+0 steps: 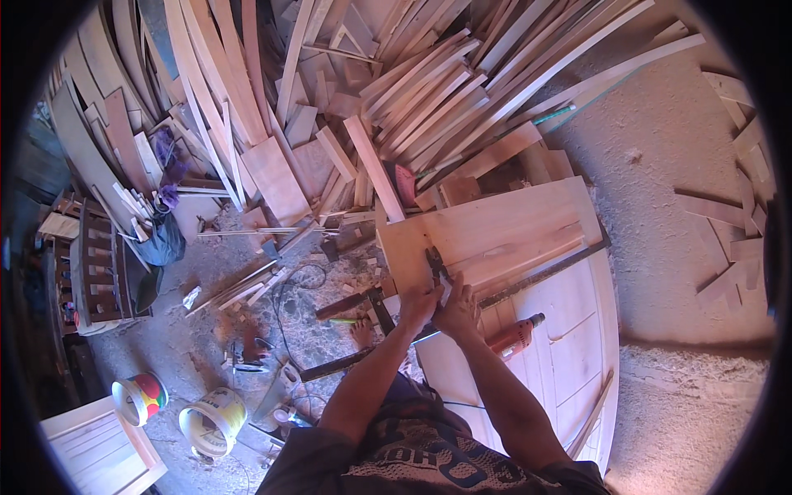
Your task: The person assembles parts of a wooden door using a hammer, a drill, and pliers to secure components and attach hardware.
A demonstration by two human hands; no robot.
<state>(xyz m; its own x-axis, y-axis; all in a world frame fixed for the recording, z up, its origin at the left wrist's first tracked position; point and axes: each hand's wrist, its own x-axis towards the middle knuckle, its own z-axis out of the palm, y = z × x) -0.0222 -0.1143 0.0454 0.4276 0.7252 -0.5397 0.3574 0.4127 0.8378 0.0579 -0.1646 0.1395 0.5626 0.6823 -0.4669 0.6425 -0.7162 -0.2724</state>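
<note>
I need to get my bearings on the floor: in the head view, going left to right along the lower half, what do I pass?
Red-and-green tub → pale yellow bucket → left hand → right hand → orange power drill → long wooden panel.

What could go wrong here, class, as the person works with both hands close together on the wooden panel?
1. Both hands, left hand and right hand, crowd a small dark tool on the wooden panel; a slip might catch fingers.
2. The orange drill lies by the right forearm and could get knocked.
3. The cable and offcuts on the floor might trip someone.
</note>
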